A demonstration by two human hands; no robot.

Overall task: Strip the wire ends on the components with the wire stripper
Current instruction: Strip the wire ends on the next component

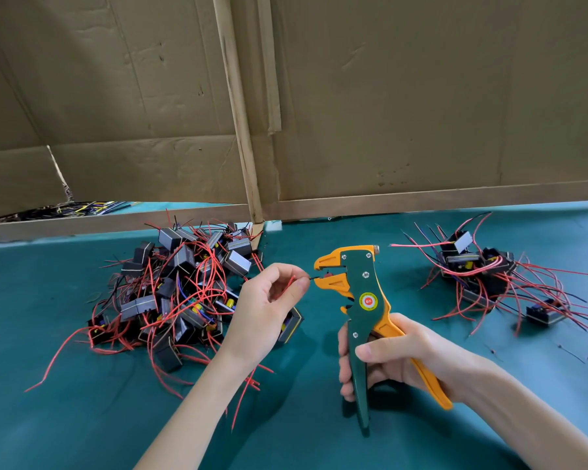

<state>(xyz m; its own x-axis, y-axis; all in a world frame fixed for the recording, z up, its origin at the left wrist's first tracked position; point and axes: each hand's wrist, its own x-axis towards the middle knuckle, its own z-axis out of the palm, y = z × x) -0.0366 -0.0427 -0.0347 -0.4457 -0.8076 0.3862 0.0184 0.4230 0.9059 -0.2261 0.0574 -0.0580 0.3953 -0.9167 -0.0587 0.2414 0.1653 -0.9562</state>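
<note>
- Green-and-orange wire stripper [360, 290] stands upright at mid-frame, head uppermost. I give all positions below relative to it.
- The right hand [387, 354] is wrapped round both handles below the stripper's head, with the fingers curled over the green handle and the orange handle against the palm. The jaws stand apart.
- The left hand [265, 300], just left of the stripper's head, pinches a thin dark wire end [311, 277] between thumb and forefinger. A red lead [287, 284] runs back through the same hand.
- The tip of the wire end reaches the jaw opening. I cannot tell how deep it sits.
- The component [291, 325] hangs under the left hand, below and left of the stripper's head, partly hidden by the palm.
- A large heap of components [180, 286] lies on the tabletop [82, 418] well left of the stripper. A smaller heap [482, 276] lies well to its right.
- Step in hand, as I judge it: seating one wire end in the jaws, before the squeeze.
- Next move calls for a straight, level wire in the jaw opening and a firm left-hand pinch. The handles then close fully in one stroke, so the insulation is cut and drawn off the tip.
- I take the smaller heap for finished pieces, though the frame does not confirm it.
</note>
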